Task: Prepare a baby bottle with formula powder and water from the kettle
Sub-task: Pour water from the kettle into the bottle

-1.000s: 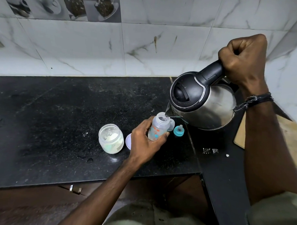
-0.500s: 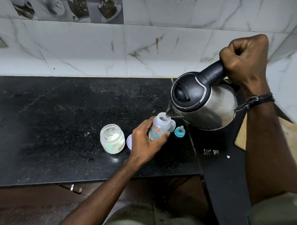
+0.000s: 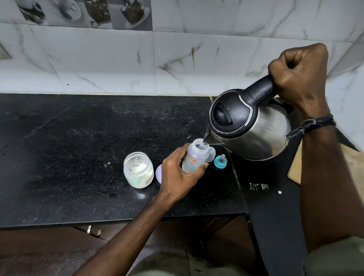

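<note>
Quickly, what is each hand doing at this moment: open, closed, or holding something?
Left hand: closed around the baby bottle.
Right hand: closed around the kettle handle.

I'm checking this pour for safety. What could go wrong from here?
1. The baby bottle has a narrow mouth and the kettle pours a thin stream into it; a small wobble could send water, possibly hot, over the left hand holding it.
2. The bottle may overfill and spill on the counter.
3. Splashes might reach the open formula jar or teal nipple nearby.
</note>
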